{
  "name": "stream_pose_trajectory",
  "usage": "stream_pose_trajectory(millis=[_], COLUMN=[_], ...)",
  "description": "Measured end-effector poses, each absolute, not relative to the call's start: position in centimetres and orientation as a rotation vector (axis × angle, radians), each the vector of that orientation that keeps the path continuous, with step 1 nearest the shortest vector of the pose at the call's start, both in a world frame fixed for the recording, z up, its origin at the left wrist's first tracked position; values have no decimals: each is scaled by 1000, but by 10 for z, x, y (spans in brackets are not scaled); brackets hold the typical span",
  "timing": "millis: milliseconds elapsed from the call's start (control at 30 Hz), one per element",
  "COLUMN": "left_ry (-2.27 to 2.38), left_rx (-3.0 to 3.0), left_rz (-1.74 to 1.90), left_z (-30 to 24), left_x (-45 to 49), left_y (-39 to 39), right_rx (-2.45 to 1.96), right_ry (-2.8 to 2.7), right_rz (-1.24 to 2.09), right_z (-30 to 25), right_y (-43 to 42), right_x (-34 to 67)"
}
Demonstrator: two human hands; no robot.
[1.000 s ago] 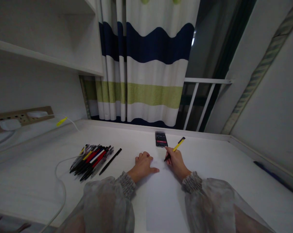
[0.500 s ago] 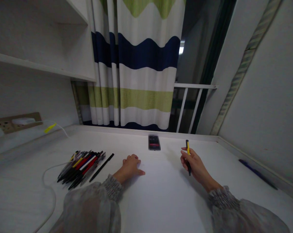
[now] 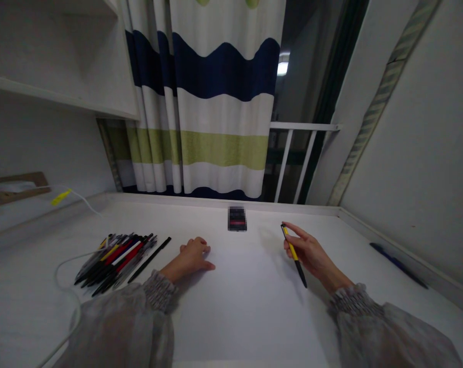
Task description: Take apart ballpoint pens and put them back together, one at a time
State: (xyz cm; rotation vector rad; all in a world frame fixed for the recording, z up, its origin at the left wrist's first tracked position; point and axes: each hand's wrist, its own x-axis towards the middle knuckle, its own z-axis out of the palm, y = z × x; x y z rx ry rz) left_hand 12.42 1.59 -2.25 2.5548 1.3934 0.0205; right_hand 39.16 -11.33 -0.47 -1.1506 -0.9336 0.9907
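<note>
Yellow-and-black pen [image 3: 291,248], one: shifted rightward since a second ago, now slanting dark tip downward, fingers of my right hand [image 3: 311,256] closed on it, near the right edge of one white sheet [image 3: 242,306]. Left hand [image 3: 193,257], one: fingers loosely curled, thumb apart, holding nothing, at the sheet's left edge. Phone [image 3: 237,219], one: screen too blurred to read. Bench [image 3: 354,306], one: heaped pens [image 3: 116,261], too overlapped to count; black pen [image 3: 150,259], one, beside them; dark pen [image 3: 399,265], one, far right.

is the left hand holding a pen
No, no pen shows in the left hand; the right hand holds the yellow pen.
</note>
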Motion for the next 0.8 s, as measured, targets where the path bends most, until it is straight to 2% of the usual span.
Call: stream_pose_trajectory(millis=[200, 500, 600, 733, 800], left_ry=[1375, 1354, 1365, 1355, 1352], left_rx=[2576, 2581, 2576, 2571, 2568], left_rz=[73, 79, 78, 76, 74], left_z=[-30, -27, -28, -27, -25], left_x=[123, 123, 123, 122, 122], left_y=[21, 18, 20, 19, 18], right_rx=[-1119, -1219, -1509, -2193, -2435], right_ry=[-894, -879, -871, -845, -809], right_rz=[1003, 836, 541, -194, -321], right_z=[-9, -8, -13, -19, -24], right_y=[-112, -110, -112, -131, -145], right_x=[396, 406, 433, 492, 522])
